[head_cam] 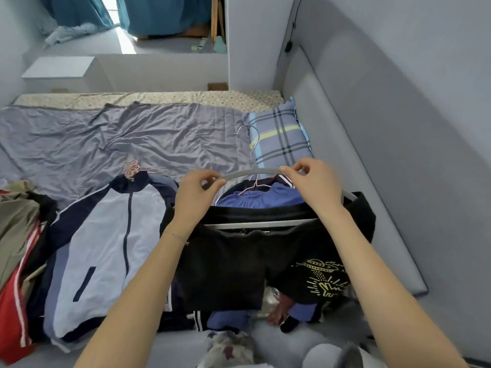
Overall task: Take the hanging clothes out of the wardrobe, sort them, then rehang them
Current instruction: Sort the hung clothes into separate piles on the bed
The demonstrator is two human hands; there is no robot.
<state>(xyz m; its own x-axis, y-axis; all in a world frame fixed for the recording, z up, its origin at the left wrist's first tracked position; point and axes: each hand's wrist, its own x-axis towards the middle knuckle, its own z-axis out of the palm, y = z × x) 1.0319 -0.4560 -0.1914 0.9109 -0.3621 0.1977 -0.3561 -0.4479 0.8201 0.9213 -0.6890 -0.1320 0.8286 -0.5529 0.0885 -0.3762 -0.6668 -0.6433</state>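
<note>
A grey hanger (251,173) with a metal hook lies over the pile on the bed. My left hand (196,197) pinches its left shoulder and my right hand (316,184) pinches its right shoulder. A black garment (239,261) is draped over the hanger's lower bar (260,224). Under it lie a blue garment (260,197) on a pink wire hanger and a black piece with a yellow print (322,280). To the left lies a navy and light-blue zip jacket (106,248) on a pink hanger (132,168).
A heap of olive, red and black clothes (18,251) sits at the left edge. The bed (119,139) has a wrinkled grey-blue sheet, a plaid pillow (281,136) and a padded headboard (372,155) on the right. A white nightstand (63,71) stands beyond.
</note>
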